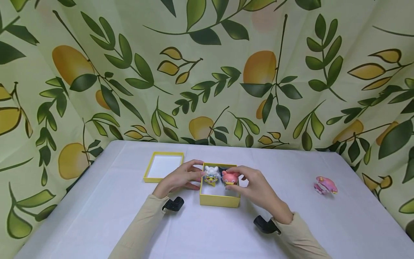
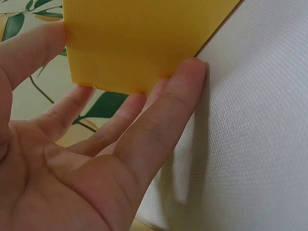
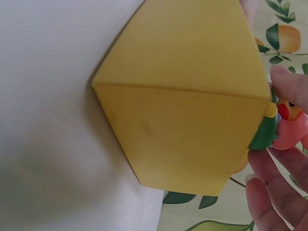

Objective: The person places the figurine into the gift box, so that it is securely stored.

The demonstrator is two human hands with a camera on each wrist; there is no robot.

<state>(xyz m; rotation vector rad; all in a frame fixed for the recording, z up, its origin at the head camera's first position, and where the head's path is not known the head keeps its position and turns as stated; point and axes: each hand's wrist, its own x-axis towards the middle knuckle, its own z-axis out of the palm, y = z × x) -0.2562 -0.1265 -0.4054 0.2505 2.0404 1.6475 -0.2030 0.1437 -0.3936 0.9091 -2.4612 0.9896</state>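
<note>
A yellow open-topped box (image 1: 220,200) with a white inside stands on the table. Within it at the back left is a small figurine in a white hood (image 1: 211,173) with a yellow face. My right hand (image 1: 257,185) pinches a second figurine in a pink hood (image 1: 229,177) between thumb and fingers, at the box's right side; the right wrist view shows part of this pink figurine (image 3: 288,132) above the box rim. Something dark lies behind the two figurines, mostly hidden. My left hand (image 1: 181,176) rests its fairly straight fingers against the box's left wall (image 2: 139,43).
Left of the box lies a yellow-rimmed lid (image 1: 147,172), white inside up. A pink figurine or toy piece (image 1: 326,184) lies far right on the white tablecloth (image 1: 106,201). Behind the table hangs a leaf-and-fruit patterned curtain (image 1: 220,57).
</note>
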